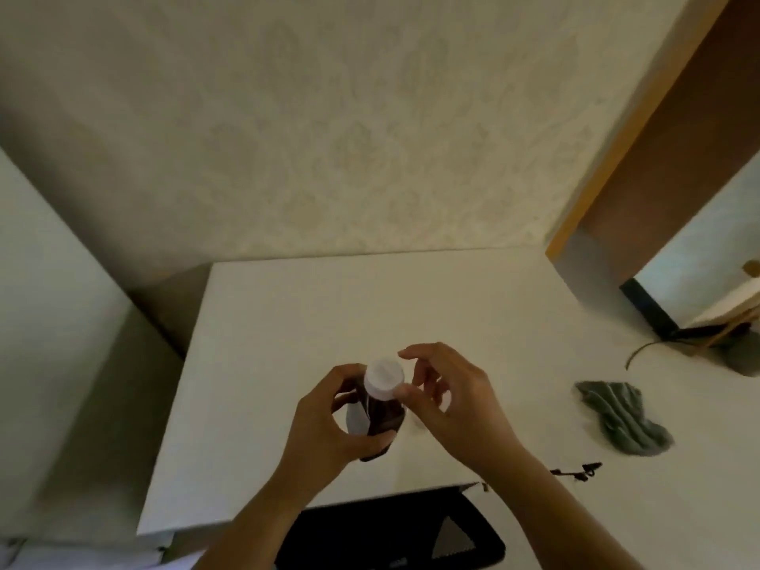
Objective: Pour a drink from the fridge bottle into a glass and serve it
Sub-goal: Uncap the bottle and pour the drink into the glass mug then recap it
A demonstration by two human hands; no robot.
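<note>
Pale embossed wallpaper behind a smooth white tabletop, wood-framed mirror at right. Left hand wraps the body of a dark-liquid bottle, held upright just above the table. Right hand is loosely spread, thumb touching the round white cap. Crumpled ribbed grey cloth lies well to the right.

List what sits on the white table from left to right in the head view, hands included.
Left hand gripping the dark bottle → white cap → right hand at the cap → small dark cord → crumpled grey-green cloth, all over the white table.
</note>
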